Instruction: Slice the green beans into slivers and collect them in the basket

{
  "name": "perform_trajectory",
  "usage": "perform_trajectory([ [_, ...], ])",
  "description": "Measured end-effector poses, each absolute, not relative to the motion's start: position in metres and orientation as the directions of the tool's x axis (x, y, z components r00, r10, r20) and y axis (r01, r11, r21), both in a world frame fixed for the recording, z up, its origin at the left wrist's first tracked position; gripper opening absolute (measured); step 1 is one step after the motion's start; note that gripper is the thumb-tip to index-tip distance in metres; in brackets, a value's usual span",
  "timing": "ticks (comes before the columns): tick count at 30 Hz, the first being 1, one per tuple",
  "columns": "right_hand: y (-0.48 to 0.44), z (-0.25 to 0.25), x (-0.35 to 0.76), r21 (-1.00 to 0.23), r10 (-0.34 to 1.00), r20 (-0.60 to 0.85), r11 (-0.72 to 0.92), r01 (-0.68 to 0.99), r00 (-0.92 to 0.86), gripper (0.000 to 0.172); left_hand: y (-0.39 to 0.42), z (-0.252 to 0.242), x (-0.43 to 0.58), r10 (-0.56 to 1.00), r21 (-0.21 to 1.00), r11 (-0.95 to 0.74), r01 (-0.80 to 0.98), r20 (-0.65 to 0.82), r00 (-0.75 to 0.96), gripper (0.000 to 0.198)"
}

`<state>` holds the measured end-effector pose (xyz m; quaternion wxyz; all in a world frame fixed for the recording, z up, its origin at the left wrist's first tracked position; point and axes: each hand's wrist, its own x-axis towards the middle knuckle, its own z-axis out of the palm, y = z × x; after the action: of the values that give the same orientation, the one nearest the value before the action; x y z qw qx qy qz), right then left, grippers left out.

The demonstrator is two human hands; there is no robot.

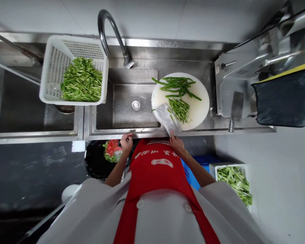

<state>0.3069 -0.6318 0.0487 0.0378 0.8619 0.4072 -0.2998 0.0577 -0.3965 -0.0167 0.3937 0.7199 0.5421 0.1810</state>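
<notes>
My right hand (pixel 177 144) grips the near end of a clear plastic bag (pixel 166 118) that lies over the front left of a round white cutting board (pixel 202 108). Short cut green bean pieces (pixel 180 110) are piled beside the bag, a few of them touching it. Behind them, on the same board, rest long whole green beans (pixel 179 86). My left hand (pixel 127 143) is at the sink's front edge with its fingers curled closed; whether anything is in them is hidden.
A white basket (pixel 51 78) of cut greens stands left of the steel sink (pixel 132 115), beside the curved faucet (pixel 112 25). A cleaver (pixel 237 105) lies at right by a slicing machine (pixel 225 84). Below are a black-lined bin (pixel 94 159) and a crate (pixel 215 171) of greens.
</notes>
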Motion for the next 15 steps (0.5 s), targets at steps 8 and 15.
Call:
perform_trajectory([
  [8,-0.617,0.053,0.307,-0.164,0.682,-0.562,-0.646,0.745,0.468,0.062,-0.412,-0.019,0.082,0.853,0.834,-0.015,0.551,-0.277,0.443,0.018],
  [15,-0.623,0.051,0.317,-0.153,0.674,-0.542,-0.667,0.729,0.503,0.062,-0.413,-0.016,0.113,0.733,0.885,-0.052,0.464,-0.281,0.620,0.021],
])
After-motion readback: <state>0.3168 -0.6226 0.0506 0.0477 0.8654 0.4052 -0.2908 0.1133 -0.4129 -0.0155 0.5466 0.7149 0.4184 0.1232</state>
